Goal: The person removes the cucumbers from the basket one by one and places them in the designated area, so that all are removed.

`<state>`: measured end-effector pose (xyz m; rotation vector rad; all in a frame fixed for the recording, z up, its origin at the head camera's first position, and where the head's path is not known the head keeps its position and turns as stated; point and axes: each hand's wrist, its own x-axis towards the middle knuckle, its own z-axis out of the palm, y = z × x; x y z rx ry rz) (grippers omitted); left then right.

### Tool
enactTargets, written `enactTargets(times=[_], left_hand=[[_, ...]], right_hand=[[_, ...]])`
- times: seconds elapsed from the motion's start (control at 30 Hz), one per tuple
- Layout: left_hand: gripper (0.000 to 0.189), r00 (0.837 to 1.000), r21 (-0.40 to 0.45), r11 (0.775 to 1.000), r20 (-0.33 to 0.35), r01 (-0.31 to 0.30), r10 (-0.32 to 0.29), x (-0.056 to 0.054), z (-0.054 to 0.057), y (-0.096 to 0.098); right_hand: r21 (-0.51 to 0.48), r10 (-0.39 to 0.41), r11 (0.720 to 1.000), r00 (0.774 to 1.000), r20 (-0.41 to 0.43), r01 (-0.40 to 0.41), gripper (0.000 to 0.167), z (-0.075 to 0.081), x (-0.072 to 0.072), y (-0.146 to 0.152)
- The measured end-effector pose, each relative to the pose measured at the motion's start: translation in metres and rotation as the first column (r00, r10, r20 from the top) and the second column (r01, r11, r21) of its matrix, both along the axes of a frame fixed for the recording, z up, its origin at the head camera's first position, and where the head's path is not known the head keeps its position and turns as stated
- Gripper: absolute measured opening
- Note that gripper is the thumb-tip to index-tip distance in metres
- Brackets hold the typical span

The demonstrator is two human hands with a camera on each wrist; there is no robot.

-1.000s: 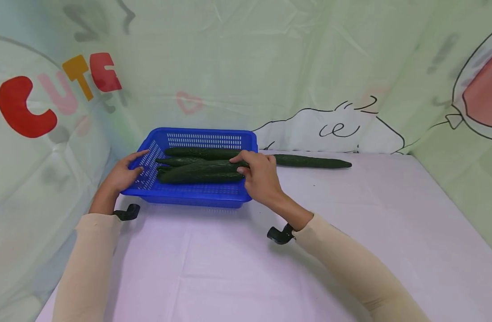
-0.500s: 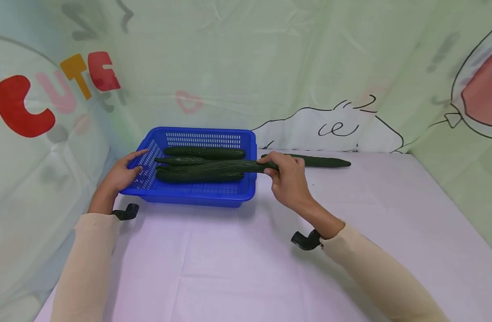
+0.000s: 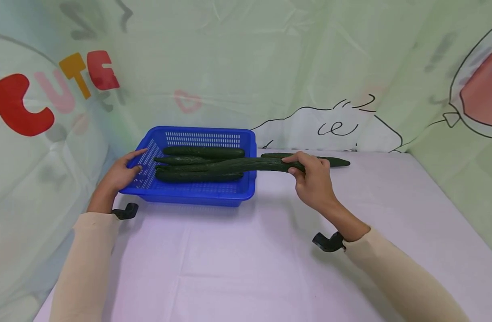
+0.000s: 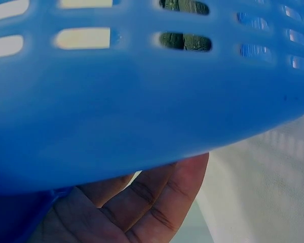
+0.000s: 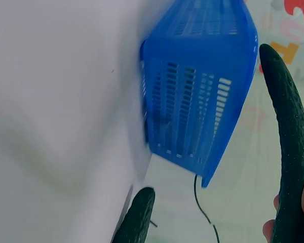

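Observation:
My right hand (image 3: 315,181) grips a long dark green cucumber (image 3: 254,164) near its right end. The cucumber reaches left over the right rim of a blue plastic basket (image 3: 189,195), and its far end overlaps several cucumbers (image 3: 203,152) lying inside. In the right wrist view the held cucumber (image 5: 291,126) stands out past the basket's slotted end wall (image 5: 190,111), thumb and fingers around it. My left hand (image 3: 121,175) holds the basket's left rim; the left wrist view has its fingers (image 4: 162,202) against the outer side of the blue wall (image 4: 116,111).
Another cucumber (image 3: 338,162) lies on the table right of the basket, partly hidden behind my right hand. A pale lilac cloth (image 3: 229,259) covers the table. Behind it hangs a light green printed sheet (image 3: 246,58), close to the basket's back. Dark wrist cameras sit on both wrists.
My right hand has moved right, drawing the cucumber with it, so that its right part is now outside the basket. My left hand and the basket have barely moved.

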<state>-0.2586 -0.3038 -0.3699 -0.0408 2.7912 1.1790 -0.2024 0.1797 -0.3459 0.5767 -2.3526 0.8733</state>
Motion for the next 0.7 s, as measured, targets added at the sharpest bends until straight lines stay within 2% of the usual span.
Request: enactTargets(times=[0.3,0.7], left_hand=[[0.060,0.998,-0.024,1.000,-0.059,0.006,-0.008,-0.002,-0.002,-0.001],[0.060,1.000,-0.032,0.999,-0.008,-0.009,0.008,-0.003,-0.001,-0.001]], right_hand=[[0.005,-0.038,0.999,0.999,-0.025,0.038,0.024,-0.004,0.000,0.024],[0.017,-0.103,0.994,0.994,-0.028,0.104,0.022,-0.002,0.003,0.057]])
